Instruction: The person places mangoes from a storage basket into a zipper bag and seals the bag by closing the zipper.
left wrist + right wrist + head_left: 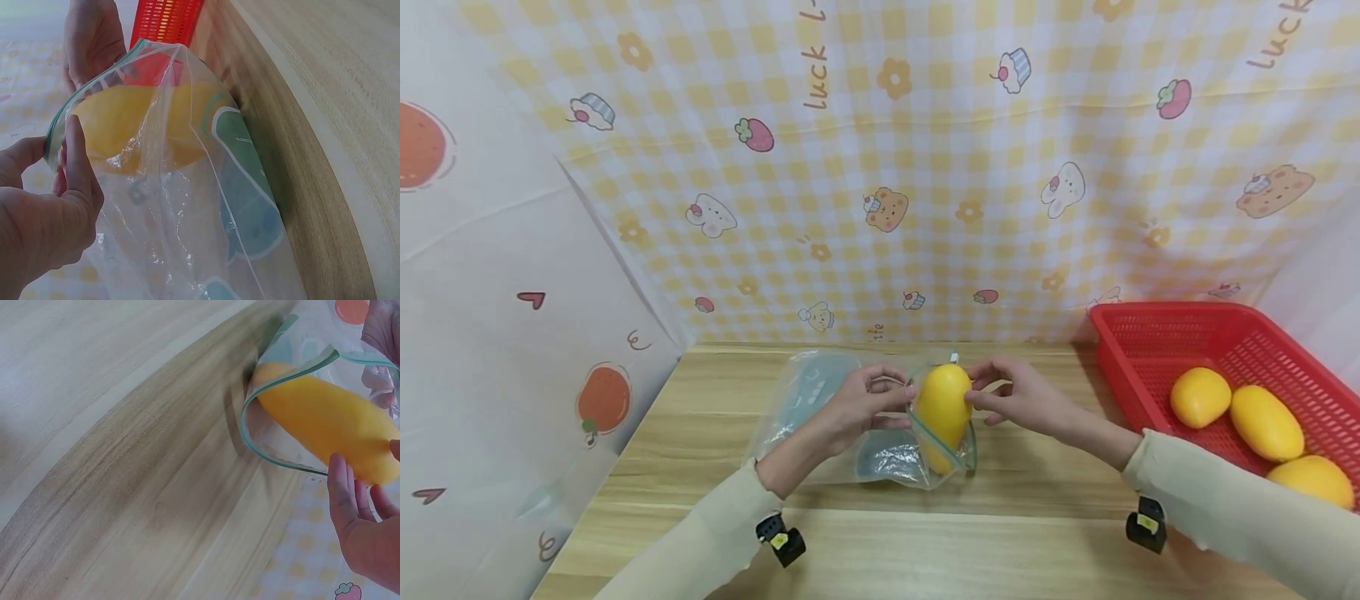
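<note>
Nearest, cream sleeves lead to the hands. The left hand pinches the rim of one clear zip bag on the table; the right hand holds the yellow mango half inside its mouth. The mango looks smooth, firm and probably slippery, best cupped round its middle; the bag is limp, best held by the rim. Farther right, three mangoes lie in one red basket.

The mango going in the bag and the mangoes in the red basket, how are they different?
The mango in the bag stands nearly upright, half inside the clear zip bag; the basket mangoes lie on their sides in the red basket. The bagged one is touched by the right hand while the left hand pinches the bag's rim; the basket ones are untouched. All are yellow, smooth and oval.
</note>
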`<action>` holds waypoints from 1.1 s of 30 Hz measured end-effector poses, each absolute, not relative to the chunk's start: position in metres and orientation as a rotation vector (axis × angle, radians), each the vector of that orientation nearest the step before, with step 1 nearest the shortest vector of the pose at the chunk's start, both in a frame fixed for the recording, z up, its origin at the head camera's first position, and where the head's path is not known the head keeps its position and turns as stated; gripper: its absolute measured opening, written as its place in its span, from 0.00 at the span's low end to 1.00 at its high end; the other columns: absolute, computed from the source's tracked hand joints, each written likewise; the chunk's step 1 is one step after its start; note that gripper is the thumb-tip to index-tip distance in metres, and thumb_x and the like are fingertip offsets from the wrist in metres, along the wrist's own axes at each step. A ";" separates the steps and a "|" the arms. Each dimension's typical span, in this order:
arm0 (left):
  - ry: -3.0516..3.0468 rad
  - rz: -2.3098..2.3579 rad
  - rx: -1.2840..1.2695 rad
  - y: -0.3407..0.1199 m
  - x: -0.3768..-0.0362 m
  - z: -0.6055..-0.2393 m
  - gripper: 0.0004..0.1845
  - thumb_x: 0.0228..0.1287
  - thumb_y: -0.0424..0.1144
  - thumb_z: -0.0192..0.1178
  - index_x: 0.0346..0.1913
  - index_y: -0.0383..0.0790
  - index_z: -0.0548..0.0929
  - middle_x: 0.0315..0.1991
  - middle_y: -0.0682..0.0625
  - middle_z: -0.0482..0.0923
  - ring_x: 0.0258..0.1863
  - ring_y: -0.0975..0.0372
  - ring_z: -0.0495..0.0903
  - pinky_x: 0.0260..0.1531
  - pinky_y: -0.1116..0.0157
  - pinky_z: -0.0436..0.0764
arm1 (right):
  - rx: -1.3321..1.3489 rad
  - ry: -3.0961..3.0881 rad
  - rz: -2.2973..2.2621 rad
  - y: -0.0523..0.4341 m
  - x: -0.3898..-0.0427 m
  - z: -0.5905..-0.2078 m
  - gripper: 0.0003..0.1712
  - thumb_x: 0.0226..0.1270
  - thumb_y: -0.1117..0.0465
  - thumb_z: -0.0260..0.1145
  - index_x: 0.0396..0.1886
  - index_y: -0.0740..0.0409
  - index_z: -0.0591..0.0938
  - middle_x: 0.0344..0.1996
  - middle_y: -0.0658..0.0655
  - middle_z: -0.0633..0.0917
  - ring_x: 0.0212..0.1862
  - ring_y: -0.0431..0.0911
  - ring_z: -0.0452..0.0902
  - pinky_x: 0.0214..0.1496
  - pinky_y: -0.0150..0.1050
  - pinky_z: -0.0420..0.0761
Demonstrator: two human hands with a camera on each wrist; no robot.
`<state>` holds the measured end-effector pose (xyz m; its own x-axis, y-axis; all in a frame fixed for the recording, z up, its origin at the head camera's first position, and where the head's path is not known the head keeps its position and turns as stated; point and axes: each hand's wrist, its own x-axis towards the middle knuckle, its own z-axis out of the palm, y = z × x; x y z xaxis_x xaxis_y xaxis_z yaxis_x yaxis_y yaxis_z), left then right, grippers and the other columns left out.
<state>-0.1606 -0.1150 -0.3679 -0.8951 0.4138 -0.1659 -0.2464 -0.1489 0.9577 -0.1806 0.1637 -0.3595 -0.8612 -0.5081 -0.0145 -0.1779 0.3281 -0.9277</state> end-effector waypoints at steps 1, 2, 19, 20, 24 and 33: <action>1.700 2.089 0.189 -0.115 -0.161 -0.368 0.13 0.71 0.31 0.64 0.52 0.32 0.74 0.44 0.40 0.80 0.41 0.55 0.84 0.45 0.55 0.87 | -0.604 2.299 -1.544 0.164 -0.181 -0.360 0.22 0.71 0.64 0.70 0.57 0.72 0.75 0.46 0.65 0.79 0.46 0.65 0.82 0.40 0.47 0.89; 1.701 2.088 0.192 -0.115 -0.161 -0.369 0.13 0.71 0.31 0.64 0.52 0.31 0.74 0.43 0.40 0.80 0.41 0.55 0.84 0.45 0.55 0.87 | -0.594 2.301 -1.545 0.164 -0.181 -0.360 0.22 0.70 0.64 0.70 0.57 0.72 0.75 0.46 0.65 0.79 0.46 0.65 0.82 0.40 0.48 0.89; 1.755 2.053 0.192 -0.111 -0.160 -0.365 0.16 0.71 0.31 0.64 0.55 0.30 0.73 0.46 0.38 0.80 0.42 0.54 0.84 0.45 0.55 0.87 | -0.466 2.343 -1.468 0.158 -0.184 -0.367 0.39 0.62 0.50 0.78 0.62 0.67 0.70 0.52 0.66 0.78 0.44 0.55 0.84 0.43 0.53 0.88; 1.755 2.052 0.193 -0.111 -0.161 -0.365 0.16 0.71 0.32 0.64 0.55 0.30 0.73 0.46 0.38 0.80 0.43 0.54 0.84 0.45 0.55 0.87 | -0.472 2.340 -1.468 0.157 -0.184 -0.367 0.39 0.63 0.50 0.78 0.62 0.67 0.69 0.53 0.66 0.78 0.44 0.55 0.84 0.43 0.54 0.88; 1.755 2.051 0.204 -0.110 -0.161 -0.367 0.16 0.71 0.32 0.65 0.55 0.30 0.73 0.45 0.40 0.79 0.43 0.54 0.84 0.45 0.54 0.87 | -0.477 2.338 -1.500 0.154 -0.184 -0.370 0.35 0.66 0.55 0.75 0.61 0.70 0.70 0.50 0.67 0.79 0.43 0.54 0.84 0.41 0.53 0.88; 1.748 2.053 0.220 -0.111 -0.162 -0.367 0.15 0.71 0.29 0.64 0.55 0.31 0.73 0.43 0.42 0.79 0.41 0.54 0.84 0.46 0.51 0.86 | -0.445 2.339 -1.535 0.151 -0.185 -0.376 0.29 0.66 0.60 0.75 0.58 0.72 0.72 0.46 0.65 0.80 0.43 0.53 0.83 0.41 0.51 0.88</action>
